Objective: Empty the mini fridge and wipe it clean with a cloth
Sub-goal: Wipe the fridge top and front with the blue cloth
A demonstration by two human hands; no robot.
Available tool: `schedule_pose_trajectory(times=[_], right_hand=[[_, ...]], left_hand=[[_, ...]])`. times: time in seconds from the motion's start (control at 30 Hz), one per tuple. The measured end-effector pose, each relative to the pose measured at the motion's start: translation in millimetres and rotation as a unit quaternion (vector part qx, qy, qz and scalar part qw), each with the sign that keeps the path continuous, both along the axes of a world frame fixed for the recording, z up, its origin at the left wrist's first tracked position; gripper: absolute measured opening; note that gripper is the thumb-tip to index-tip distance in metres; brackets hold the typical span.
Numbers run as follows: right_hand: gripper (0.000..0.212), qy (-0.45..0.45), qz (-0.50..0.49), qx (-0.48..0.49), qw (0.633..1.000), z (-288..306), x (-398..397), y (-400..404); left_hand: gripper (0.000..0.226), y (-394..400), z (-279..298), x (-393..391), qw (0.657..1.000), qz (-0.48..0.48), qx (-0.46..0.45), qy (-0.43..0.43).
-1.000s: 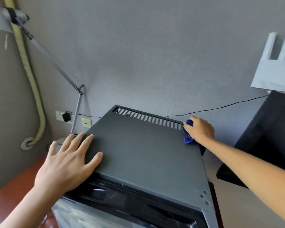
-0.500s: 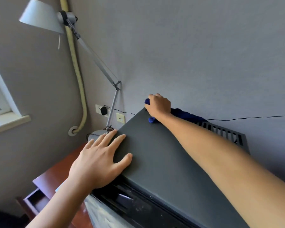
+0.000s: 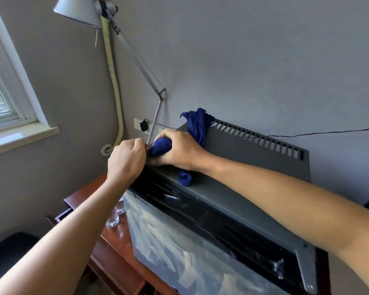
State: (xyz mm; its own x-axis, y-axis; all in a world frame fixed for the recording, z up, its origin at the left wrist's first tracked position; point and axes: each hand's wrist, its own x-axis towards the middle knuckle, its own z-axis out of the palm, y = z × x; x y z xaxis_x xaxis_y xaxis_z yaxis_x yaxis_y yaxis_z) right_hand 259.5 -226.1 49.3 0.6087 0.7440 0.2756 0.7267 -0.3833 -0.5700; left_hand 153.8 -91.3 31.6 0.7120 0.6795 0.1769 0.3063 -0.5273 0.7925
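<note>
So both hands are bunched together at the left corner of the mini fridge (image 3: 232, 167), roughly mid-frame; the right hand (image 3: 179, 151) has its fingers curled round a wad of the blue cloth (image 3: 197, 128), and the rest of the cloth trails up behind the wrist toward the fridge's back edge, with another bit poking out below the wrist onto the grey top panel; the left hand (image 3: 127, 159) sits just beside it, touching or nearly touching the cloth, fingers curled in like a loose fist; honestly can't tell if it's pinching the cloth or the lamp stem there, that spot is too crowded to read.

Fridge itself fills the lower right of the frame, with a row of vent slots along the back of its top and a glossy black strip along the front edge above the door; it sits on a reddish wooden desk (image 3: 115, 260) at lower centre; a couple of clear glasses (image 3: 115, 216) stand on the desk just left of the fridge.

Upper left there's a silver desk lamp (image 3: 79, 11), its arm angling down toward the hands; window (image 3: 0, 96) at far left; wall socket (image 3: 140, 124) with a black plug behind the lamp stem; a thin black cable runs along the grey wall to the right.
</note>
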Motion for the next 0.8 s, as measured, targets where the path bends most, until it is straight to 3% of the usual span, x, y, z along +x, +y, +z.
schedule_pose_trajectory(times=[0.17, 0.43, 0.6, 0.8], right_hand=[[0.052, -0.022, 0.085, -0.038, 0.995, 3.3, -49.2, -57.2], [0.034, -0.085, 0.041, -0.017, 0.995, -0.7, -92.2, -157.6], [0.037, -0.108, 0.037, -0.004, 0.994, -7.7, -106.5, -170.7], [0.036, -0.156, 0.110, -0.001, 0.982, -23.7, -97.3, -65.0]], left_hand=[[0.043, -6.0, -0.2, -5.7, 0.998, -0.027, 0.054, -0.014], [0.045, -3.2, -7.3, -6.4, 0.992, -0.054, 0.113, -0.011], [0.051, 14.4, -2.9, -5.8, 0.995, -0.087, -0.048, -0.030], [0.068, 25.1, -2.1, -5.2, 0.955, -0.149, -0.249, -0.065]])
